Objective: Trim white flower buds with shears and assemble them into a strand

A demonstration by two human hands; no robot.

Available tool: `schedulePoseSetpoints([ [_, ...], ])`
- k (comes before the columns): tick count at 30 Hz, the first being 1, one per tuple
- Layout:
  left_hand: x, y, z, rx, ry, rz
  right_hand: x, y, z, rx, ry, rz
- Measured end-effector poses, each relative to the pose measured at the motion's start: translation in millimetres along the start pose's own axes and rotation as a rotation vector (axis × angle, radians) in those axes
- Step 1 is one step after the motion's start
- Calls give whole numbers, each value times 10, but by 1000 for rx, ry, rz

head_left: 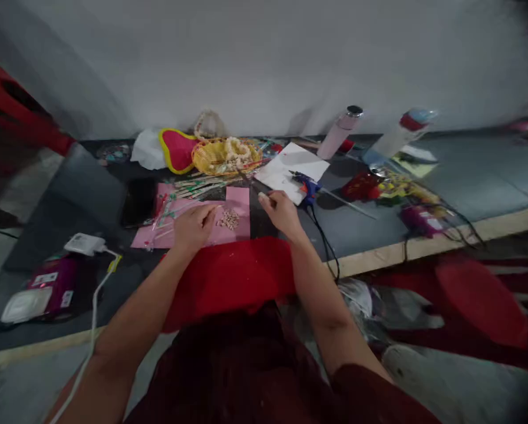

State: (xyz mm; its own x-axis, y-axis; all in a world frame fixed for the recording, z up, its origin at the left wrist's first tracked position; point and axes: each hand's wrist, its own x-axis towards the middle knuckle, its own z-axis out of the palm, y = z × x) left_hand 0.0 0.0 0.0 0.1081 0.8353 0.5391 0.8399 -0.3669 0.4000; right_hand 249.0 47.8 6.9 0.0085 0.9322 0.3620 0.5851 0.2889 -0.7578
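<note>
My left hand (194, 225) is closed, fingers pinched together, over a pink sheet (241, 203); what the fingertips hold is too small to make out. Just right of them lies a pile of small pale beads (228, 219) on the sheet. My right hand (281, 213) is closed around the lower end of a thin dark stick-like tool (248, 180), which points up and left toward a yellow woven basket (206, 156) with strung pale pieces in it. Beside my right hand, a blue glue gun (309, 187) rests on white paper (290, 162).
Thin green-and-white sticks (197, 186) lie behind the pink sheet. A black phone (139, 202) is at the left. A pink flask (340, 133) and a clear bottle (396, 138) stand at the back right. A white cable (95, 306) passes my left arm. Red cloth (233, 268) covers my lap.
</note>
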Motion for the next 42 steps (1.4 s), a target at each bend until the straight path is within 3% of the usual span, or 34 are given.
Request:
schedulePoseSetpoints([
  [3, -9, 0, -20, -26, -6, 4, -26, -62, 3, 356, -121, 176],
  [5, -13, 8, -32, -54, 14, -11, -59, -104, 14, 608, -291, 237],
  [8, -15, 32, -59, -117, 69, -64, -102, -140, 24, 761, -426, 193],
  [10, -13, 51, -83, -177, 99, -110, -110, -138, 24, 623, -369, 61],
  [13, -8, 81, -118, -267, 137, -167, -116, -128, 34, 187, -266, -208],
  [15, -5, 102, -137, -314, 174, -187, -141, -142, 62, -88, -290, -334],
  [18, 2, 136, -164, -356, 242, -206, -202, -192, 119, -290, -408, -405],
  [26, 43, 182, -226, -376, 296, -217, -267, -277, 170, -348, -508, -405],
  [38, 16, 161, -208, -388, 215, -203, -280, -278, 224, -336, -488, -447],
  [42, 13, 179, -211, -393, 206, -200, -270, -261, 257, -246, -434, -394],
])
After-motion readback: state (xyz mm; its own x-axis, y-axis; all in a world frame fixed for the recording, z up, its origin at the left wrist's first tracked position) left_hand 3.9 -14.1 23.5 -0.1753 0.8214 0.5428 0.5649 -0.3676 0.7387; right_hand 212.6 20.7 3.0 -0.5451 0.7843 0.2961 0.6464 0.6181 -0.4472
